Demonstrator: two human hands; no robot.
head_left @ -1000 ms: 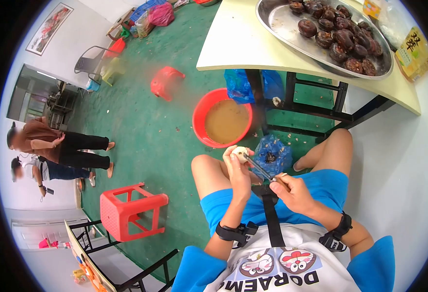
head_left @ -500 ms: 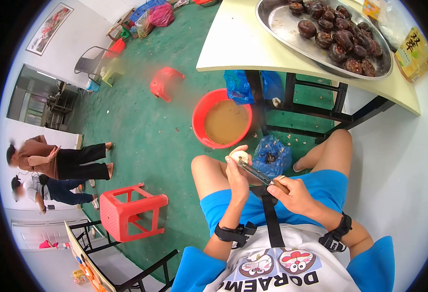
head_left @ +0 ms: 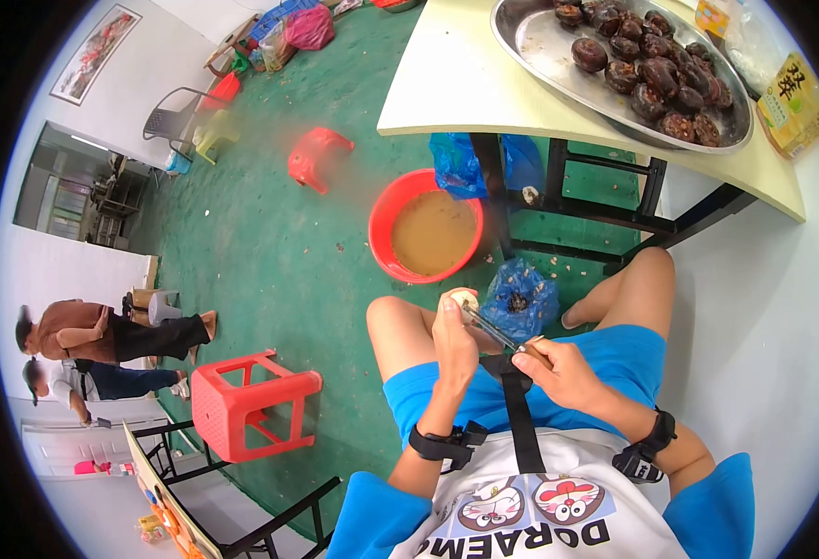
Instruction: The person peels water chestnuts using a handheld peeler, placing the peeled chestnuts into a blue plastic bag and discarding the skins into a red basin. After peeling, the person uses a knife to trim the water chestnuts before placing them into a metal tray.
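My left hand [head_left: 455, 340] is closed around a pale, partly peeled water chestnut [head_left: 466, 301], its cut white face turned up. In my right hand [head_left: 561, 373] is a peeling knife [head_left: 491, 328] with a metal blade and a brown handle. The tip of the blade meets the water chestnut beside my left fingers. Just beyond my hands, a blue plastic bag [head_left: 532, 296] with dark scraps in it lies open on the floor between my legs.
A red basin [head_left: 379, 224] of murky water stands ahead. On the table [head_left: 447, 84] at upper right are a metal tray [head_left: 531, 42] of dark water chestnuts and a yellow pouch [head_left: 794, 107]. Red stools [head_left: 256, 401] stand left. Two people [head_left: 79, 331] are at far left.
My left fingers have closed further over the water chestnut, which has turned slightly. The blade has shifted a little. At far left the two people have changed position, showing a grey stool behind them.
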